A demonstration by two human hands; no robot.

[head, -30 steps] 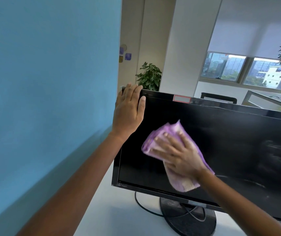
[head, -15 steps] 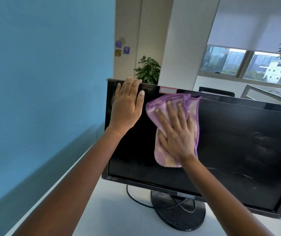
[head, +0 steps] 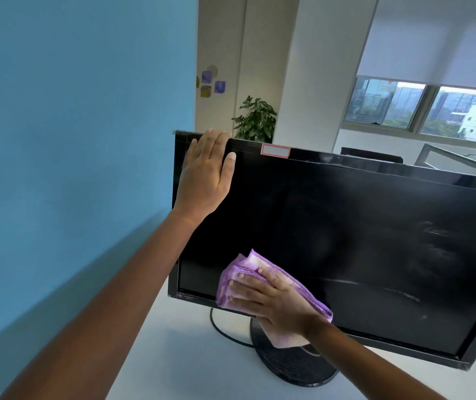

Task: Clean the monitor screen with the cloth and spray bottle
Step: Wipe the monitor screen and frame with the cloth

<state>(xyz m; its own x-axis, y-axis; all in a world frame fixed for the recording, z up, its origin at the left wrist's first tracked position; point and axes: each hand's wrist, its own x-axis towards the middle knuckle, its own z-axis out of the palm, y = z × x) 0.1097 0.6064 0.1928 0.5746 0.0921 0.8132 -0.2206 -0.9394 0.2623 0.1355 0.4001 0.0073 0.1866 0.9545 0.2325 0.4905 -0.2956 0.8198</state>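
A black monitor (head: 346,226) stands on a white desk, its dark screen streaked towards the right. My left hand (head: 206,174) lies flat against the screen's top left corner, fingertips at the top edge and thumb on the glass. A folded purple cloth (head: 248,269) sits at the screen's lower left, over the bottom bezel. My right hand (head: 271,301) presses the cloth against the screen with straight, spread fingers. No spray bottle is in view.
A blue partition wall (head: 72,168) runs close along the left. The monitor's round black stand (head: 291,365) and a cable (head: 219,327) rest on the white desk (head: 187,356). Behind are a potted plant (head: 255,119), a white pillar and windows.
My right hand has swept the cloth from the top of the screen down to its lower left edge. My left hand stays at the top left corner.
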